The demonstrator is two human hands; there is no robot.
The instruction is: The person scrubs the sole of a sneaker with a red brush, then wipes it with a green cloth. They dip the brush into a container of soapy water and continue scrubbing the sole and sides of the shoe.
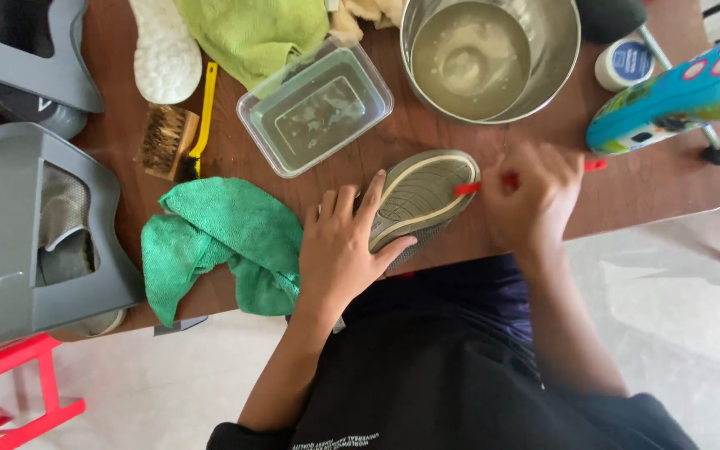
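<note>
From the head camera, the left hand [339, 250] grips a grey shoe [418, 196] turned sole-up on the table [427, 137], thumb and fingers closed round its heel end. The right hand [531, 200], blurred, is closed on a red brush [468, 189] whose tip touches the shoe's toe. A green cloth [214, 237] lies just left of the left fingers; a clear tub [314, 104] and a steel bowl [493, 58] sit beyond them.
</note>
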